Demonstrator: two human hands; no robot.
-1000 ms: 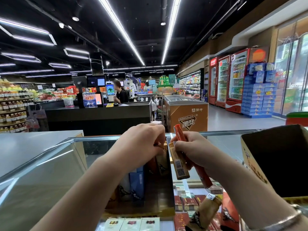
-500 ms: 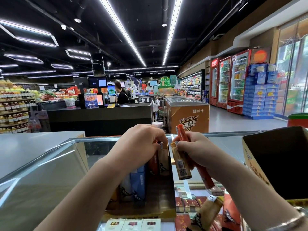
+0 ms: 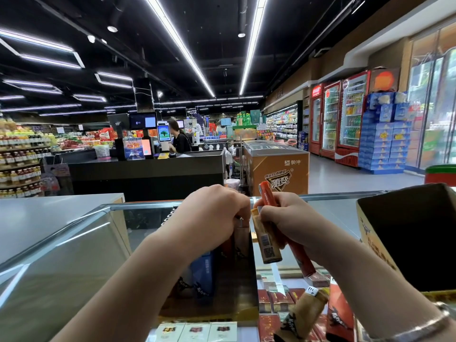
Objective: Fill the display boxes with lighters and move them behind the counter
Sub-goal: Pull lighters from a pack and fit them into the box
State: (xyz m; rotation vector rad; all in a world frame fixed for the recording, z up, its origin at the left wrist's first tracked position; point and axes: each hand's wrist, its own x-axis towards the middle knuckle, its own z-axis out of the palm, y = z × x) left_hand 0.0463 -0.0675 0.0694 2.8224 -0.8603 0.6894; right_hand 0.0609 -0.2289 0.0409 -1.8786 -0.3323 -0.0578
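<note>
Lighters: you hold a tan lighter [image 3: 266, 239] and a red lighter [image 3: 290, 239] bunched in your right hand [image 3: 283, 218], upright above the glass counter [image 3: 61, 255], presumably as a ready supply for loading.
Right hand: fingers curled tight round both lighters; heads stick up, bodies hang below the fist.
Left hand: your left hand [image 3: 212, 213] is curled over a lighter [image 3: 240, 234] standing in the display box [image 3: 222, 292], apparently seating it; the fingertips are hidden, so the exact grip cannot be told.
Display box: sits on the counter directly under the hands; blue [image 3: 204, 270] and red lighters stand in it, and it looks only partly filled.
Carton: open carton [image 3: 404, 238] stands at your right.
Loose stock: more lighters [image 3: 299, 314] lie low right, near your right forearm.
Progress: filling appears underway; box not yet moved.
</note>
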